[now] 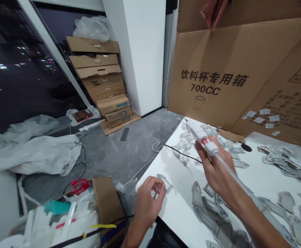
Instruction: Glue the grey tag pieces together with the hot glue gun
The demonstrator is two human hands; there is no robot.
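Note:
My right hand (219, 168) is wrapped around a white hot glue gun (200, 136). Its nozzle points away to the upper left, and a long translucent glue stick (230, 172) runs out of its back along my forearm. Near the table's left edge, my left hand (150, 198) has its fingers curled, thumb and index pinching at the near side of a small grey bracket-like piece (166, 182) lying on the white table (176, 203). More such grey pieces (211, 208) lie in a pile below my right forearm, and others (186, 143) are spread beyond the glue gun.
A black cable (182, 155) crosses the table. A large cardboard box (212, 62) stands behind it. Stacked parts (287, 162) lie at the right. Below left is a carton of scraps (59, 220) with a red bottle (80, 186). Flat cartons (103, 82) lean by the window.

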